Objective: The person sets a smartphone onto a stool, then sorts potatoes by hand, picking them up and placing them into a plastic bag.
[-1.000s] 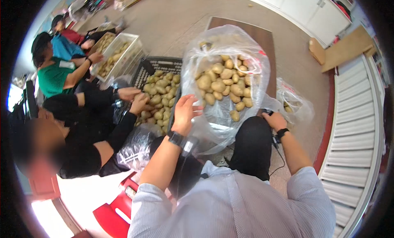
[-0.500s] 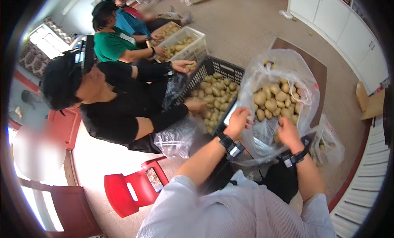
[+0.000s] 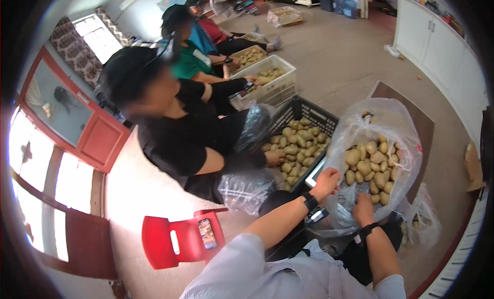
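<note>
A large clear plastic bag [image 3: 406,116] lies open in front of me with many potatoes [image 3: 376,164] in it. My left hand [image 3: 326,184] is at the bag's left edge with its fingers curled; what they hold, if anything, is hidden. Inside the bag's near part, below the potatoes, is my right hand [image 3: 364,209], fingers pointing down and partly hidden, so its grip does not show. Left of the bag stands a black crate [image 3: 323,120] of potatoes, where a co-worker's hand touches some of them.
A co-worker in black [image 3: 172,139] sits at my left, with others beyond near white crates [image 3: 285,72]. A red chair [image 3: 159,242] bears a phone [image 3: 207,233]. At the right are a smaller plastic bag [image 3: 426,221], cardboard [image 3: 473,165] and white cabinets [image 3: 422,36].
My right hand has left my knee and moved into the bag. My left hand has closed from spread fingers to curled ones. The view has swung left, and the co-worker's hands have shifted.
</note>
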Available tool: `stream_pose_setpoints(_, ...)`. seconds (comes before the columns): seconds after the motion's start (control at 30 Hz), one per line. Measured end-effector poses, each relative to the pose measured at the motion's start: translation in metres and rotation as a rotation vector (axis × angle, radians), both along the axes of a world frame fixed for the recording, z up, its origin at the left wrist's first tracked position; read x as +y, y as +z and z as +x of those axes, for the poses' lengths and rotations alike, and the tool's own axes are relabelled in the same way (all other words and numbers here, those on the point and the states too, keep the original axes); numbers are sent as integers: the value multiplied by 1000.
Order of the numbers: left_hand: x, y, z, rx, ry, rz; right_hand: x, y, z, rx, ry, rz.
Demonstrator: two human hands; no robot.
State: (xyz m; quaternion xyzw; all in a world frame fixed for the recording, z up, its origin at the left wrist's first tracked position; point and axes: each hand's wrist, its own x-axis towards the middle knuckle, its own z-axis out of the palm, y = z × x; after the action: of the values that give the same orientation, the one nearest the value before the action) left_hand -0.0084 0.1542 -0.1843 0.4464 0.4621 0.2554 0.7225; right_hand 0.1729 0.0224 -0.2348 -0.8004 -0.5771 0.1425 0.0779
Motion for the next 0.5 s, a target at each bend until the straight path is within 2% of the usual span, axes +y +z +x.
stream_pose_setpoints(0.07, -4, 9, -6, 13, -5, 2, 5, -4, -4, 123, -15, 72)
stream_pose_setpoints(0.13, -2, 12, -9, 28, -18, 32, 12, 8, -4, 347, -76, 302)
stream_pose_setpoints(0.17, -2, 14, -10, 58, -60, 32, 14, 16, -3, 399, -157, 247)
stream_pose_setpoints(0.2, -3, 14, -8, 87, -107, 32, 17, 18, -5, 393, -168, 257)
stream_pose_setpoints(0.27, -4, 15, -3, 82, -142, 36, 26, 20, -7, 560, -165, 267)
stream_pose_setpoints(0.3, -6, 17, -2, 108, -168, 31, 27, 56, -21, 620, -156, 235)
stream_pose_setpoints(0.33, -7, 22, -1, 135, -192, 23, 29, 50, -22, 618, -166, 243)
stream_pose_setpoints(0.4, -10, 26, 2, 162, -228, 10, 36, 28, -26, 755, 28, 454)
stream_pose_setpoints(0.43, -12, 26, 4, 107, -255, -61, 36, 42, -33, 753, 20, 460)
stream_pose_setpoints(0.5, -10, 24, 5, -20, -350, -141, 34, 66, -46, 993, 45, 419)
